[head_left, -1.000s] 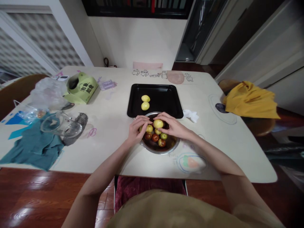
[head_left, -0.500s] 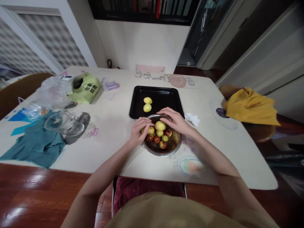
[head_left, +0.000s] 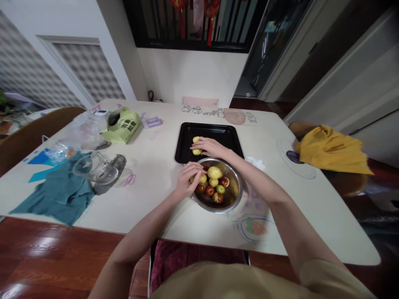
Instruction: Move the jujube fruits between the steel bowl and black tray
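Observation:
On the near side, a shiny metal bowl (head_left: 215,210) holds several brown-red jujubes (head_left: 209,190), small yellow-green ones and a larger yellow lemon-like fruit (head_left: 214,172). My left hand (head_left: 188,181) is curled over the bowl's left rim, fingertips beside the fruit inside. Behind the bowl lies a black baking tray (head_left: 229,132). My right hand (head_left: 212,147) reaches across the tray, fingers stretched out and touching or just over two yellow lemon-like fruits; the far one (head_left: 196,139) and the near one (head_left: 196,152) are partly covered by the fingers.
Left on the table are a glass pitcher (head_left: 99,168), a teal cloth (head_left: 59,193), a clear plastic bag (head_left: 85,129) and a green carton (head_left: 124,126). A crumpled white tissue (head_left: 255,162) lies right of the tray. A yellow cloth (head_left: 333,151) hangs over the chair at right.
My right hand has left the bowl's far rim and moved forward and left over the tray to the two yellow fruits. My left hand stays at the bowl. The view has tilted up slightly.

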Demonstrator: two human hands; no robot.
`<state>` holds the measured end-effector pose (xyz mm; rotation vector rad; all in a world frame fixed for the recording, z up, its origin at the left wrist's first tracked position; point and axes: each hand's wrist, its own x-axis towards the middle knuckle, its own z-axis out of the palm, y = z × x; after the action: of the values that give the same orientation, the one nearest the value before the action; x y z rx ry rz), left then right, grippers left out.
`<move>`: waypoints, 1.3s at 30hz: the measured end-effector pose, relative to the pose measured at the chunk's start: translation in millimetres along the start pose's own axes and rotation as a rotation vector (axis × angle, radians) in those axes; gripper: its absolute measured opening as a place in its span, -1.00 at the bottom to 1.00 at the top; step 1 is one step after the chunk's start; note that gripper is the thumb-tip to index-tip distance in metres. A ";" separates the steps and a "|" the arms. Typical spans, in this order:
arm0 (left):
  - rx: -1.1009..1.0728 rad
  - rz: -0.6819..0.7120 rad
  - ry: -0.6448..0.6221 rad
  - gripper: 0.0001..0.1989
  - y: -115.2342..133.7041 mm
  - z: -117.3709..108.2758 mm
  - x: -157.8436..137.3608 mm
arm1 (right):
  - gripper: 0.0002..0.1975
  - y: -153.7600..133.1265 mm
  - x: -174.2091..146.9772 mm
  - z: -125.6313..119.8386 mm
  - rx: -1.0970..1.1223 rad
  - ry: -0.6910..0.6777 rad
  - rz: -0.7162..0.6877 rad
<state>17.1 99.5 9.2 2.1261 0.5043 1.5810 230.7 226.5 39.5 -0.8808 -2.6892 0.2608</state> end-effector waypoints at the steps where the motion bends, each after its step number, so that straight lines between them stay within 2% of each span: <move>1: 0.007 -0.005 -0.005 -0.72 -0.4 0.1 -0.2 | -0.48 -0.3 0.6 0.9 -0.013 -0.009 0.001; 4: 0.009 -0.001 -0.007 -0.72 -0.7 0.2 -0.4 | -0.53 -2.3 -4.2 0.2 -0.031 0.021 0.031; 8: -0.013 0.029 0.007 -0.78 0.2 0.3 0.0 | -0.58 -13.0 -25.8 -9.4 0.014 0.205 0.080; 12: -0.005 0.038 0.018 -0.80 0.6 1.0 0.1 | -0.61 -40.2 -58.8 -21.3 0.089 0.398 0.122; 16: -0.013 0.045 0.028 -0.79 1.1 1.0 0.6 | -0.62 -75.5 -93.1 -30.7 0.147 0.468 0.189; 19: 0.000 0.034 0.024 -0.78 2.4 -0.4 1.2 | -0.62 -100.0 -117.0 -39.1 0.210 0.426 0.253; 23: 0.028 0.026 0.010 -0.76 3.7 -2.6 2.0 | -0.64 -125.2 -142.8 -50.3 0.308 0.284 0.337; 28: 0.039 0.044 -0.001 -0.77 3.3 -3.2 2.1 | -0.68 -139.5 -151.5 -47.2 0.318 0.115 0.387; 34: 0.051 0.023 -0.013 -0.78 4.0 -4.2 1.4 | -0.68 -138.6 -146.0 -31.0 0.327 0.131 0.413; 39: 0.050 0.025 -0.018 -0.78 3.6 -4.1 1.0 | -0.65 -138.3 -147.1 -30.1 0.295 0.114 0.450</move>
<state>13.5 97.6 13.0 2.1900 0.5190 1.5763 278.1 30.4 71.0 -1.3446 -2.2414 0.6623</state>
